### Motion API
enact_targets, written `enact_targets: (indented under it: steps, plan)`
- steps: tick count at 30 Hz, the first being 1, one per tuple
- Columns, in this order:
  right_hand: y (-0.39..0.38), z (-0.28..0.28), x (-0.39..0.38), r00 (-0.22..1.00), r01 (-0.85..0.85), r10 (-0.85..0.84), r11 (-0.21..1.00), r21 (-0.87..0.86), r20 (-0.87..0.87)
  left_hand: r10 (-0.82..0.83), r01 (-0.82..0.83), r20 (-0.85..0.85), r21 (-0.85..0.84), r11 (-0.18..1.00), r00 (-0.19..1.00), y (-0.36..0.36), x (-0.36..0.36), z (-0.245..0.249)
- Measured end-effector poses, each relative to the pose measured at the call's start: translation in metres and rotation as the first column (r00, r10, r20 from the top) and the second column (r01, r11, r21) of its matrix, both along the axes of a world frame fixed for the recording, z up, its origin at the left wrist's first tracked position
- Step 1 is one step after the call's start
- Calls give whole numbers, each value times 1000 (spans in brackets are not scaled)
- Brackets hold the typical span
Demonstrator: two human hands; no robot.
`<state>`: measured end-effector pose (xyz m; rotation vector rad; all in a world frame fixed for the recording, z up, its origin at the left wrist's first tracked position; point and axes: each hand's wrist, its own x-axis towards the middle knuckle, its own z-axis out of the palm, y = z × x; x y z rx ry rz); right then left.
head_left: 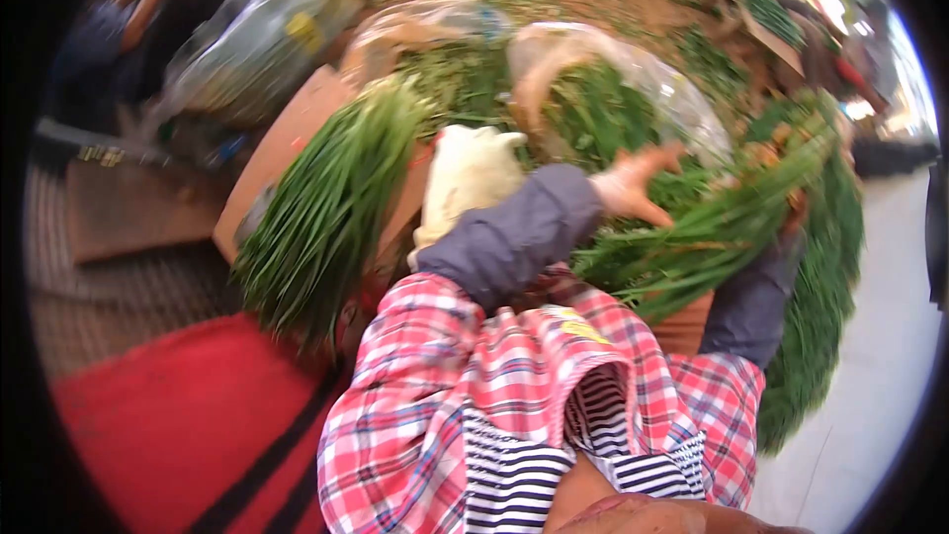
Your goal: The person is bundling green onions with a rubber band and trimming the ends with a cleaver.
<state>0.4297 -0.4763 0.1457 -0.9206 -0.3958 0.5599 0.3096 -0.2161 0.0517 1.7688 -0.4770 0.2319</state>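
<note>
My left hand (pixel 638 183) reaches across to the right with its fingers spread, holding nothing. Its fingertips are close to a loose bunch of garlic chives (pixel 732 222), whose long leaves fan toward my body. At the bunch's right end is my right hand (pixel 797 210), mostly hidden by the leaves, with its fingers closed around the stalks. Beneath my left hand, a clear plastic bag (pixel 682 104) holds more green leaves and trimmings. Another thick bunch of chives (pixel 326 208) lies over a brown board on the left. Motion blurs the picture somewhat.
A pale cloth bundle (pixel 470 173) sits by my left forearm. Behind it stands a second plastic bag (pixel 425 25) of trimmings. More chives are heaped (pixel 825 336) at the right edge. Red fabric (pixel 198 415) covers the lower left. Another person's arm (pixel 148 5) shows at upper left.
</note>
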Motion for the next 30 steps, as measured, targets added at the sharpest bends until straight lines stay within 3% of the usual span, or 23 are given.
enact_targets:
  steps: [2, 4, 7, 9, 10, 11, 12, 13, 14, 15, 16, 17, 19, 20, 21, 23, 24, 25, 26, 27, 30]
  plan:
    - [18, -12, 1, 990, -139, 140, 989, -45, 25, -314, 118, -401, -442, 889, 861, -9, -18, 15]
    - [14, -20, 11, 969, -226, 233, 970, -93, 81, -360, -40, -555, -582, 812, 750, -16, -23, -11]
    - [17, -38, 7, 981, -147, 176, 945, -292, 76, -481, -315, -478, -869, 383, 735, -3, -53, -14]
    - [29, -48, 15, 995, -94, 77, 951, -295, -67, -491, -363, -408, -913, 188, 770, 1, -55, 0]
    - [43, -42, 7, 996, -85, 73, 945, -315, -50, -497, -376, -369, -922, 90, 786, 2, -57, 9]
    - [56, -34, -1, 997, -73, 67, 940, -333, -31, -561, -169, -142, -986, 3, 816, 6, -62, 17]
    - [74, -23, -17, 998, -55, 55, 935, -351, -10, -514, -134, -155, -988, 78, 844, 3, -65, 23]
    - [111, 5, -54, 996, 90, -82, 944, -318, 39, -467, -102, -163, -983, 153, 869, -3, -71, 28]
    - [126, 7, -58, 994, 87, -105, 940, -330, -35, -421, -70, -163, -971, 228, 892, -7, -74, 30]
    - [136, 10, -58, 986, 85, -130, 935, -344, -108, -332, 25, -195, -831, 556, 923, -2, -75, 24]
    - [149, 17, -63, 987, -70, 14, 936, -346, -163, -340, -21, -176, -910, 414, 924, -14, -76, 22]
    - [162, 26, -65, 965, -218, 151, 915, -340, -214, -344, -102, -269, -896, 433, 900, -15, -76, 29]
    - [180, 3, -54, 986, -164, 146, 920, -355, -79, -396, -234, -408, -877, 420, 822, -9, -75, 41]
    - [191, 6, -54, 985, -154, 175, 873, -463, 3, -460, -279, -397, -911, 304, 795, -11, -69, 28]
    - [202, 24, -64, 973, -79, 172, 874, -479, 153, -407, -295, -420, -894, 336, 811, -5, -64, 22]
    - [184, 23, -35, 935, 182, 45, 791, -584, 352, -483, -383, -454, -891, 243, 749, 7, -55, 4]
    - [177, 21, -26, 891, 305, 7, 730, -611, 454, -512, -327, -371, -928, 177, 775, 19, -52, -14]
    - [162, 16, -17, 933, 230, 2, 766, -600, 360, -513, -305, -357, -934, 186, 780, 32, -52, -6]
    - [144, 14, -9, 963, 157, 9, 795, -586, 271, -359, -370, -384, -922, 110, 851, 37, -52, -1]
    - [125, 6, -2, 985, 79, 20, 830, -552, 170, -308, -393, -408, -913, 114, 859, 47, -47, -7]
    - [80, -18, -1, 977, -148, 210, 791, -594, 37, -169, -402, -404, -914, 48, 899, 65, -35, -1]
